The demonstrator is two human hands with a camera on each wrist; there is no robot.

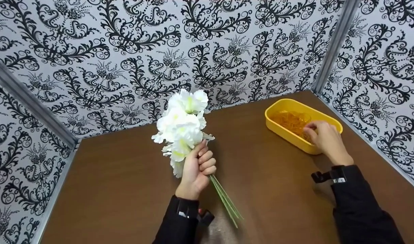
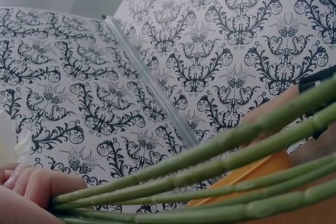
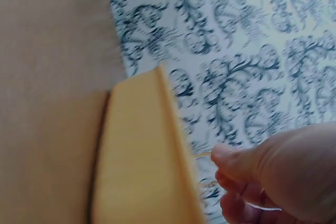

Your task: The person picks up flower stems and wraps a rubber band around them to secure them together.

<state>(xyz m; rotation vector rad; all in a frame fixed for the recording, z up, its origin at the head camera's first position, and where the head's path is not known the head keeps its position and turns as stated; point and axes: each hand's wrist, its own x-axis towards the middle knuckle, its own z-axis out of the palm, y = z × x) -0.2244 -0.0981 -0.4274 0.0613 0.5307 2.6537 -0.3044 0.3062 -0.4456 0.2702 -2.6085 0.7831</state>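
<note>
No brand, label or writing shows on anything here. The left hand [image 1: 197, 169] has its fingers curled tight round a bunch of white flowers [image 1: 184, 123], gripping the stems [image 1: 225, 200] just below the blooms and holding the bunch above the brown tabletop [image 1: 125, 176], well to the left of the yellow tub [image 1: 285, 130]. The bunch's long axis runs on a slant: the blooms point up and away toward the patterned wall [image 1: 125, 51], and the green stems trail down and toward the person, their cut ends on the side nearer the tub. In the left wrist view the stems [image 2: 220, 171] cross as several parallel green rods beside the fingers [image 2: 37, 184]. The tub sits on the tabletop near the far right corner, its long axis slanting from far left to near right, with orange rubber bands [image 1: 291, 122] heaped inside. The right hand [image 1: 324, 137] reaches over the tub's near rim, fingers bent down among the bands; the right wrist view shows fingertips [image 3: 231, 166] curled by the tub's wall [image 3: 142, 156], blurred, and whether they pinch a band cannot be told
</note>
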